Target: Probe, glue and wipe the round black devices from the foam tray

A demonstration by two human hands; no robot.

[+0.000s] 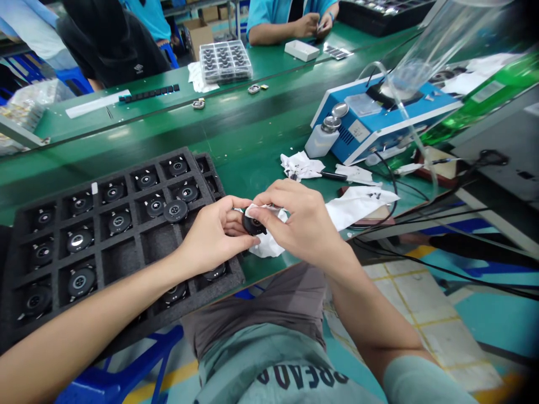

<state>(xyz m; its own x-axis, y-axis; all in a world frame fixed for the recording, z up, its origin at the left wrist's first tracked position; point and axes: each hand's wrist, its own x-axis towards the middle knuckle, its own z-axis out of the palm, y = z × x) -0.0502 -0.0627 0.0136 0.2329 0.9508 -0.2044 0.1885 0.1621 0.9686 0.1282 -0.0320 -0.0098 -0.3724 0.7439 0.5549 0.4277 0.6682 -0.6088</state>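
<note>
My left hand (217, 231) is closed round the edge of a black round smartwatch body (251, 223), whose back with a sensor ring partly shows. In my right hand (297, 219) is a crumpled white tissue (269, 244), pinched and pressed against the watch body's face. My fingers hide much of both. To the left lies a black foam tray (120, 265) with several similar watch bodies in its compartments. One loose watch body (175, 211) rests on a divider close to my left wrist.
Right of my hands are used tissues (301, 165), a white pump bottle (322, 138), a blue machine (379, 120) and a green bottle (484, 101). Cables run along the table's right edge. Across the green bench (168, 123), a co-worker's hands (315, 25) work near a clear compartment box (225, 60).
</note>
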